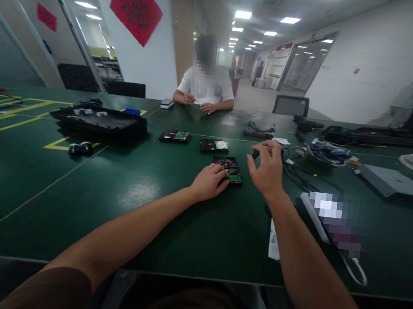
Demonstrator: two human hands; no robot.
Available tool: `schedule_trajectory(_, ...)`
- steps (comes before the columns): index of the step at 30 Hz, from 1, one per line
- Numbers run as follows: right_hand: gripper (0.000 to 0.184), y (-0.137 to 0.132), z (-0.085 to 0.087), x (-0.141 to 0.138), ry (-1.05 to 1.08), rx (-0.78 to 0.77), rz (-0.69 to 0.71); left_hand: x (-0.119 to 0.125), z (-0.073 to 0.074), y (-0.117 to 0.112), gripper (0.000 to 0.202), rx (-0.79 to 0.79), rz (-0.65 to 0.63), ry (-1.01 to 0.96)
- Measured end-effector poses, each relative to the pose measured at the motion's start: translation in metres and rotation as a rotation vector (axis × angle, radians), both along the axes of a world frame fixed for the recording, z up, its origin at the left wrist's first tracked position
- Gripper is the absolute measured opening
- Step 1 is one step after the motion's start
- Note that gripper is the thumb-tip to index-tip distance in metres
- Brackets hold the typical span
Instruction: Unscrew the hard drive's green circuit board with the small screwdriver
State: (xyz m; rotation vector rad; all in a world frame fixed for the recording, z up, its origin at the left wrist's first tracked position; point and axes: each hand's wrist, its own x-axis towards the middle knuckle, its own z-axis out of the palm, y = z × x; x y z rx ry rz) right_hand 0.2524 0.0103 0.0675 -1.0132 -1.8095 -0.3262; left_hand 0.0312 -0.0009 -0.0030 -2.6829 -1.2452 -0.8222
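Hard drive [233,165] was found flat on the green table [123,175], between the two hands, its green board turned upward at the near end. Its near left part was covered by the fingers of the left hand [209,181]; contact was judged firm, but whether the casing was gripped or only pressed down could not be made out. By the right hand [267,168], raised just right of the drive, a small yellow-and-black item [255,152] was pinched between thumb and fingers; its kind could not be identified.

Handling, as judged: steadying was best done by the edges of the casing, with the exposed board spared from fingertip pressure. Anything brought to the drive from the right was best kept upright and free of sideways force, lest the casing be skidded or the board scratched.

Counts. Hard drives: three, the touched one plus a middle drive [214,146] just beyond it and a left drive [174,136] farther left. Power drill [306,122]: one, at far right. Grey metal box [397,182]: one, at right. Co-worker [206,86]: one, seated opposite, with two hands shown.
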Motion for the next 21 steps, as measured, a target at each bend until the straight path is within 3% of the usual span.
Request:
schedule_trajectory(6, 0.029, 0.0009, -0.0016, -0.0009, 0.002, 0.006, 0.036, -0.0001, -0.0008, 0.0007, 0.030, 0.001, 0.004, -0.005)
schedule_trajectory(16, 0.036, 0.0013, -0.0029, 0.0012, -0.103, 0.015, -0.106, 0.0000, -0.0003, 0.0010, 0.030, 0.004, -0.004, -0.009)
schedule_trajectory(21, 0.030, 0.0019, -0.0041, 0.0011, -0.074, -0.006, -0.066, 0.0005, 0.0000, 0.0006, 0.031, 0.018, 0.001, -0.006)
